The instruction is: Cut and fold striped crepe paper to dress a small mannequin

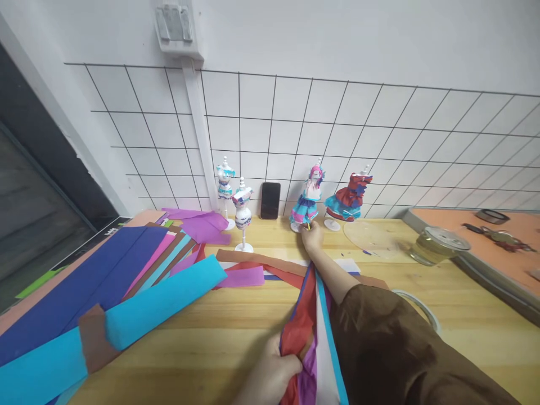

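Note:
My left hand (278,365) is closed on a layered bundle of crepe paper (314,320) in red, purple, white and blue, low in the middle. My right hand (311,235) reaches forward to the foot of a small dress form (313,188) wearing a pink, white and blue paper dress. Its fingers are pinched, and a thin yellow and light blue bit shows at their tips; I cannot make out what it is. To the right stands another dress form (354,194) in a red top and blue skirt. Two white forms (243,216) with painted-looking patches stand to the left.
A black phone (270,201) leans on the tiled wall. Crepe paper sheets (97,270) and a long blue strip (164,301) cover the left side. At right are a lidded glass jar (439,246), a tape ring (419,309) and an orange-topped board (498,247) with scissors-like tools.

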### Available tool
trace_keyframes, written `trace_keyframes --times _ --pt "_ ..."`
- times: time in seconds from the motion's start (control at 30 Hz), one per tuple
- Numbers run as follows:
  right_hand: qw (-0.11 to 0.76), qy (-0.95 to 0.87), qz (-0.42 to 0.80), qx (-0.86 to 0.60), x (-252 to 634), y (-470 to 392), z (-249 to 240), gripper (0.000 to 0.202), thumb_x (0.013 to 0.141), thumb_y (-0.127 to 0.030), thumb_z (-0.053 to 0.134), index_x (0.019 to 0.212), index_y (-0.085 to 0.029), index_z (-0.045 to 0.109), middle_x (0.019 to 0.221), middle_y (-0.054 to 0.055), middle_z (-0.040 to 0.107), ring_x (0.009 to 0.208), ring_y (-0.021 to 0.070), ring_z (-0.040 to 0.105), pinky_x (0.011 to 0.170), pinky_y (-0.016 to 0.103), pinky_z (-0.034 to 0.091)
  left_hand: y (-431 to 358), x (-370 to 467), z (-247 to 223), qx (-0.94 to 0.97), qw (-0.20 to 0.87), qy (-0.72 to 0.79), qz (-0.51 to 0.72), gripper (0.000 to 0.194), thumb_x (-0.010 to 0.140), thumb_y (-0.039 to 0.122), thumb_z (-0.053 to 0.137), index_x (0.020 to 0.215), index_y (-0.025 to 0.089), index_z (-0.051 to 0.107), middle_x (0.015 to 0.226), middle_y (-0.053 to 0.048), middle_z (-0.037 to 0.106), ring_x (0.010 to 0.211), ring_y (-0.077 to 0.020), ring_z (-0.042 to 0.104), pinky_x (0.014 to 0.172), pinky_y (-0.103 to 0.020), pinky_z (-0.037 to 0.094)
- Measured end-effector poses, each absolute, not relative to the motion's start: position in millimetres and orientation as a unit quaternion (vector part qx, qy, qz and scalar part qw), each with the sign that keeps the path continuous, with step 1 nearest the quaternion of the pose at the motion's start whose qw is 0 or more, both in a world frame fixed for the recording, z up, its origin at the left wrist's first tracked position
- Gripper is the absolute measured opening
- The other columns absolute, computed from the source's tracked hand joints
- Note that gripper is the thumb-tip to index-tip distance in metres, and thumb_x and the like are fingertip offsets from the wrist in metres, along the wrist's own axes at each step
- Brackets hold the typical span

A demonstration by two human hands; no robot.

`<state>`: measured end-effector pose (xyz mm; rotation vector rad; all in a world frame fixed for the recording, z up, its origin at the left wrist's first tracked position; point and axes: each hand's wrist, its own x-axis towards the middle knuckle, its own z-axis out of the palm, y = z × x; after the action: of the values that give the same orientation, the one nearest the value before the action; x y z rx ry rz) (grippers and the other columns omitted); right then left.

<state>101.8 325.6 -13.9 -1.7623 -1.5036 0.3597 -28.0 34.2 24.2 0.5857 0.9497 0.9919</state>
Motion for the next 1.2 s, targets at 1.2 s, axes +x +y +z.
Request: trace_keyframes --times 1.2 --pt "0.116 -0.768 0.120 -0.618 154 252 70 0.027 0.087 -0.030 0.048 0.109 -0.015 0.052 0.108 0.007 0.055 0.090 0.0167 0.056 0.076 0.037 0.048 30 -27 35 0.240 0.752 0.407 0.459 0.055 0.042 -0.001 0.042 0.091 0.011 0.065 0.075 -0.004 0.069 0.078 -0.0215 0.061 0.074 -0.030 0.044"
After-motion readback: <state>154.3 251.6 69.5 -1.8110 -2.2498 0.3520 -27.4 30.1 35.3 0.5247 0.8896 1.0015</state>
